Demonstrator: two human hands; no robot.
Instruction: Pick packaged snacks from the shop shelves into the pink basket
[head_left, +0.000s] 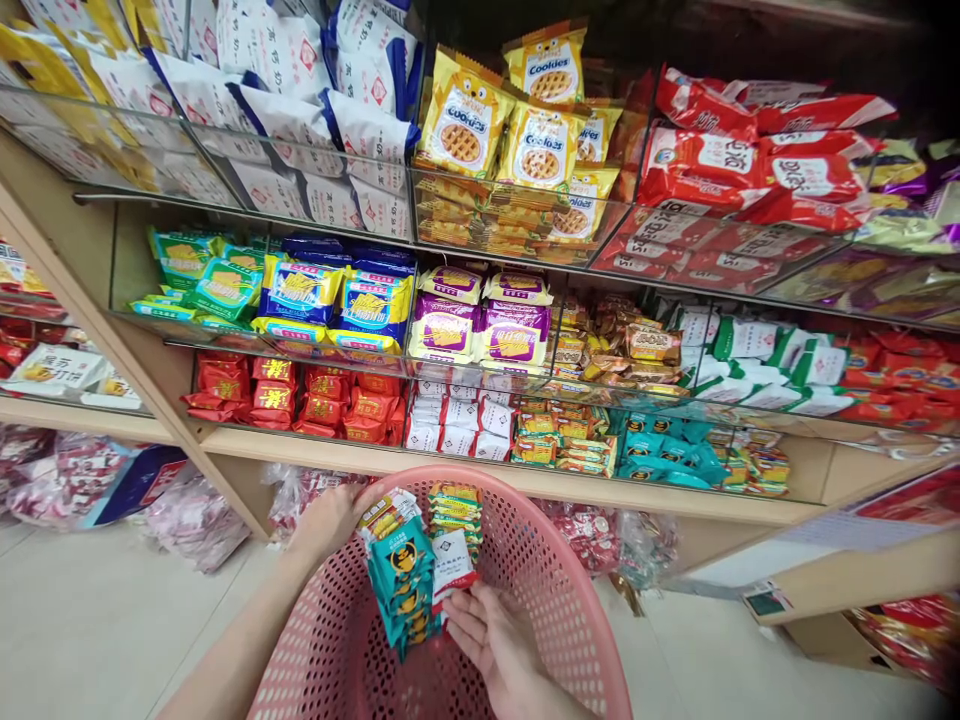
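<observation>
A large pink perforated basket (555, 570) stands below the shelves, tilted in view. At its upper left rim is my left hand (330, 520), curled over the edge beside a white-and-yellow packet (386, 512). Inside the basket my right hand (487, 630) is palm up, its fingertips at a white packet with a red edge (452, 565). Teal packets (405, 580) lie in a column to the left of it. Several green-and-yellow packets (456, 510) are stacked behind it. What lies under my right fingers is partly hidden.
Wooden shelves (337, 455) with clear dividers hold rows of snack packets, among them yellow cookie packets (461, 120) and red packets (697, 160). Clear bags (195, 520) of packets lie on the floor below. A cardboard box (847, 645) sits at the lower right.
</observation>
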